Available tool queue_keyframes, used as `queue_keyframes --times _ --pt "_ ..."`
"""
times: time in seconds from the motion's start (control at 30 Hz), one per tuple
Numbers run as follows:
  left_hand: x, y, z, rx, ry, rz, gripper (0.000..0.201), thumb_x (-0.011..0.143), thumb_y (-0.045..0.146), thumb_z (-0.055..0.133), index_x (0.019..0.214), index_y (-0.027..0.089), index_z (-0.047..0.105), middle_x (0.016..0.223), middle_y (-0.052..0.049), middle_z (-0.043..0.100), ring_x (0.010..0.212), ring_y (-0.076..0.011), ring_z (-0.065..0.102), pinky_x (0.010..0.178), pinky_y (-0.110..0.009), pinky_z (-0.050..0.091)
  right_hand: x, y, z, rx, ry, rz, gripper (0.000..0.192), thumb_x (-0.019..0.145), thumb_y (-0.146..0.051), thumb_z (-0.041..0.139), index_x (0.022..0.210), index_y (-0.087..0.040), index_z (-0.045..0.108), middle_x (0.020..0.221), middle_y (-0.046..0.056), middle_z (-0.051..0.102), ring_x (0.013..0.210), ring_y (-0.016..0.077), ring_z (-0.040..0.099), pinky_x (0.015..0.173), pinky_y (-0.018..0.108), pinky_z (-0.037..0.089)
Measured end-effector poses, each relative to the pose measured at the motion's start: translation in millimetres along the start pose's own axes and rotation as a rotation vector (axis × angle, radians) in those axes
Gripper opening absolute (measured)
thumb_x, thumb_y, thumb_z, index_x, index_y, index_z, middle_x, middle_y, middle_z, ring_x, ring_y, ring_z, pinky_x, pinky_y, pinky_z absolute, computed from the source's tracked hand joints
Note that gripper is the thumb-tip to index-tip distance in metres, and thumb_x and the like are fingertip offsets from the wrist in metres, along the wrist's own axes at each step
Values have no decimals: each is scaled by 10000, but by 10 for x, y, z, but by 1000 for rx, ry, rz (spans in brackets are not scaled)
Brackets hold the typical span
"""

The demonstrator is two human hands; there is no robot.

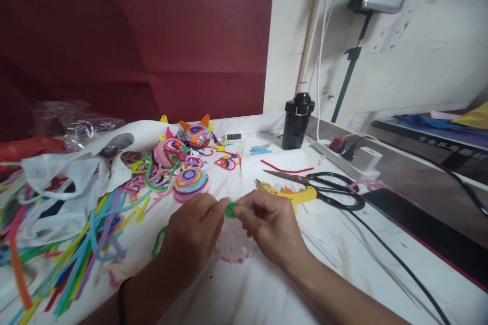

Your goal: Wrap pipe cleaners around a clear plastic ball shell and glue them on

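A small green coil of pipe cleaner [231, 209] is pinched between the fingertips of both hands at the middle of the table. My left hand [196, 228] grips its left side, thumb and fingers closed. From the right, my right hand [270, 223] holds its other edge between thumb and forefinger. Just below and behind the fingers lies a clear round plastic piece [233, 250] with red and pink bits along its rim, partly hidden by the hands. Beyond my left hand stands a striped pipe-cleaner dome [191, 184] in orange, blue and pink.
Black-handled scissors [335, 190] and yellow-handled pliers [299, 196] lie right of my hands. Loose pipe cleaners [82, 249] and a white plastic bag [63, 203] cover the left. Two decorated animal heads [198, 135], a black bottle [296, 124] and a power strip [351, 160] stand farther back.
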State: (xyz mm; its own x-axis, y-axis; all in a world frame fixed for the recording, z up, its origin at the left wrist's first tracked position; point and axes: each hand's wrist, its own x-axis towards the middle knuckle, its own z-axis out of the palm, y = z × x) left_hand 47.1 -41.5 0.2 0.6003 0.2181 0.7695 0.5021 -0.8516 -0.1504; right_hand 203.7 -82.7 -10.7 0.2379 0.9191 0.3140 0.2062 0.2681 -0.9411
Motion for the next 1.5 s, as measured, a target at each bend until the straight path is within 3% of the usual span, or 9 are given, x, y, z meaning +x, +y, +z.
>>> queue_keyframes --times 0.13,0.33,0.53,0.73,0.83,0.97,1.07,1.23,1.5 --pt "23 41 3 -165 37 -187 196 913 155 504 909 121 698 689 -38 662 620 -133 632 563 -215 480 -21 -27 27 82 24 40 124 702 -261 665 647 -153 691 494 -13 562 420 112 490 393 221 399" --pt "71 78 -10 -457 -40 -556 160 864 237 567 828 177 711 605 25 635 518 -107 592 500 -201 459 -25 -54 48 193 53 85 130 688 -264 674 628 -149 680 460 -24 564 380 97 488 380 206 397" --pt "43 70 25 -671 -100 -720 180 866 286 559 882 183 706 619 20 623 539 -116 597 499 -208 468 -16 -43 32 128 98 27 157 715 -283 662 634 -149 674 483 -12 581 401 104 505 401 215 405" --pt "59 37 23 -612 -74 -675 129 818 261 614 829 188 720 628 20 637 516 -106 574 474 -203 453 -6 -15 22 148 45 55 157 737 -289 655 658 -154 666 497 -14 589 416 109 525 415 214 419" --pt "74 6 -5 -499 -85 -571 142 831 229 589 804 177 718 646 5 654 553 -119 593 500 -213 459 30 4 -21 35 -68 17 125 762 -266 648 691 -164 665 535 -16 588 457 111 521 439 216 409" --pt "77 -13 -25 -368 -123 -375 190 869 201 539 779 168 703 690 -21 677 619 -133 626 555 -221 471 61 -5 -79 -228 -100 -174 91 783 -195 638 697 -176 660 634 -4 610 584 122 533 533 230 397" --pt "80 -13 -18 -352 -139 -313 224 889 189 503 777 168 697 715 -35 694 654 -141 643 582 -225 481 58 -10 -86 -214 -139 -113 133 791 -185 616 659 -174 630 571 -24 554 530 108 497 490 220 366" --pt "102 -12 -23 -431 -161 -461 178 861 232 557 779 176 704 639 10 674 549 -116 597 502 -203 443 59 -3 -63 32 -134 142 143 761 -248 644 651 -159 620 491 -41 535 405 91 482 399 202 373" --pt "50 30 19 -513 -158 -617 239 873 283 543 761 189 732 504 44 617 407 -80 480 407 -180 369 48 -10 3 212 2 162 152 672 -277 698 610 -148 647 461 -29 563 385 91 502 373 198 430"
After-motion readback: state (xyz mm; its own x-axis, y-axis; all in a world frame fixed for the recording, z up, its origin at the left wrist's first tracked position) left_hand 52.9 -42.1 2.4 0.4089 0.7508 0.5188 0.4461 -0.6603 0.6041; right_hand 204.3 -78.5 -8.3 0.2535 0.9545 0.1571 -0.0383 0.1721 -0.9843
